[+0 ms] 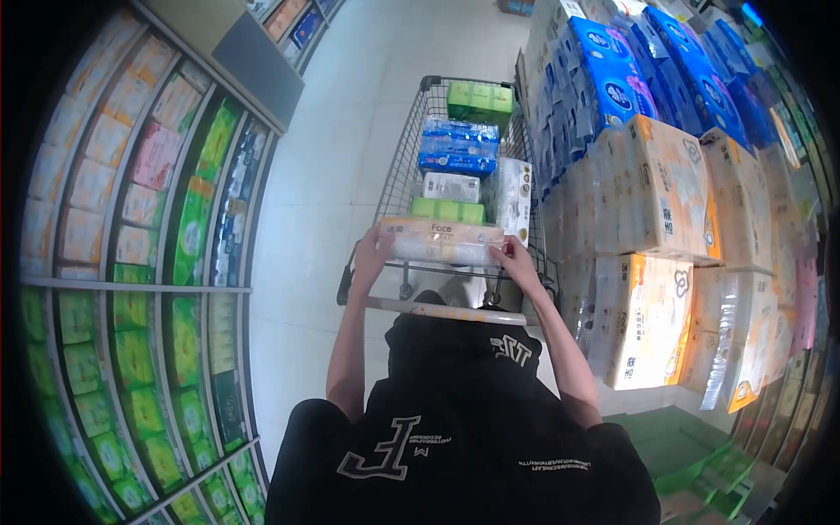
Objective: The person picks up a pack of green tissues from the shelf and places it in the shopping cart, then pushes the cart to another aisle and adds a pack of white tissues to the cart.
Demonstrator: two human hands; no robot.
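A wide pack of face tissues point(442, 242), cream on top with clear wrap in front, is held level over the near end of a wire shopping cart point(398, 166). My left hand point(374, 254) grips its left end, and my right hand point(514, 261) pinches the wrap at its right end. Behind it in the cart lie a light green pack point(448, 210), a white pack point(451, 187), blue packs point(458, 144) and a green pack point(480, 101) at the far end. A white pack point(513, 197) stands along the right side.
Shelves of tissue packs point(131, 175) line the left side of the aisle. At right rise stacks of orange-and-white packs point(669, 188) and blue packs point(612, 74). The cart handle point(472, 315) crosses before my body. A green stool point(726, 477) stands at lower right.
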